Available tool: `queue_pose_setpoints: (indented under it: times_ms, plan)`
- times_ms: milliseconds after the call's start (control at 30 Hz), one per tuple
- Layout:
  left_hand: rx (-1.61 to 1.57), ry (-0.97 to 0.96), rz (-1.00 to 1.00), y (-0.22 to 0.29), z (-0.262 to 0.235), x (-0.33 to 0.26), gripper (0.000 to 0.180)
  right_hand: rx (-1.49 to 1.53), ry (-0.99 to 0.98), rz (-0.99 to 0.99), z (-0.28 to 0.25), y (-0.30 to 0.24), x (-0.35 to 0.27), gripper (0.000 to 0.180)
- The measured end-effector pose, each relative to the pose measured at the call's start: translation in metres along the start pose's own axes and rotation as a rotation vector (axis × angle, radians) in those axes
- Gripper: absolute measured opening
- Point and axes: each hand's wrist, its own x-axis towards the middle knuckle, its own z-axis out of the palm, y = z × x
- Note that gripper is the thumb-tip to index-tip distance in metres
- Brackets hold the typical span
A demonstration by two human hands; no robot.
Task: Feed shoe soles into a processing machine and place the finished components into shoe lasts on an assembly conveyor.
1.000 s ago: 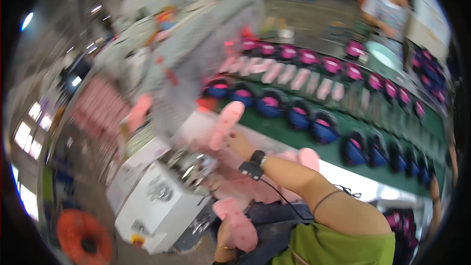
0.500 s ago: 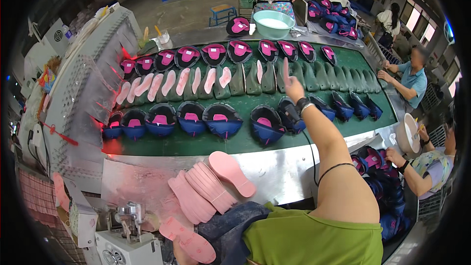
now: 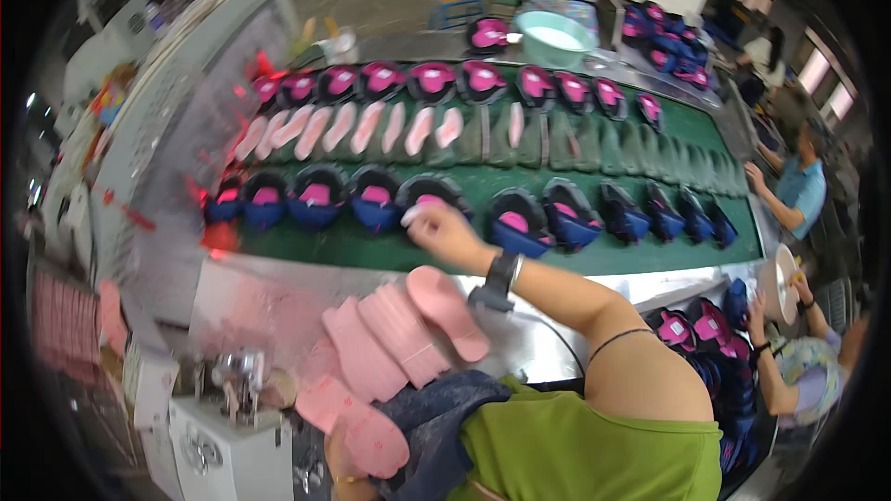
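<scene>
My right hand (image 3: 447, 234), smeared by motion, is over the near edge of the green belt, in front of a blue shoe upper (image 3: 434, 193) with a pink tongue. Its fingers look bent, but whether they hold anything is unclear. Low down, close to my lap, my left hand (image 3: 342, 453) grips pink insoles (image 3: 357, 427). A stack of pink insoles (image 3: 394, 329) lies on the metal ledge, with one more insole (image 3: 447, 314) leaning at its right. Across the belt's middle runs a row of dark green shoe lasts (image 3: 473, 137); several on the left carry pink insoles (image 3: 342, 127).
Shoe uppers (image 3: 432, 82) line the belt's far side too. A perforated metal housing (image 3: 176, 153) with red glow stands left. A white machine (image 3: 227, 450) is at lower left. Beyond the belt is a green basin (image 3: 557, 42). Co-workers stand at the far side and right; uppers (image 3: 710, 325) are piled right.
My right hand has drawn back from the row of lasts, toward the near left. The view has shifted, so the belt appears farther right. My left hand stays low with the insoles.
</scene>
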Motion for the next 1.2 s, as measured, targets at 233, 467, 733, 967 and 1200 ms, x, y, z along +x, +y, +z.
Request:
queue_pose_setpoints:
  times_ms: [233,467,733,967,1200]
  plan:
    - [0.156,0.070,0.372,0.009,0.024,0.012,0.040,-0.019,-0.827,-0.029,0.173,-0.107,-0.127,0.030]
    - [-0.144,-0.032,0.257,0.012,-0.009,-0.027,0.067,0.161,-0.632,0.178,0.247,-0.047,-0.091,0.037]
    - [-0.197,-0.186,0.119,-0.007,-0.019,-0.038,0.064,0.032,-0.680,0.179,0.316,-0.076,-0.022,0.054]
    - [-0.216,-0.256,-0.091,-0.022,-0.021,-0.039,0.056,-0.404,-0.551,-0.206,0.268,-0.099,-0.022,0.048]
    - [-0.128,-0.256,-0.147,-0.023,-0.013,-0.049,0.054,-0.346,-0.484,-0.194,0.283,-0.089,-0.018,0.037]
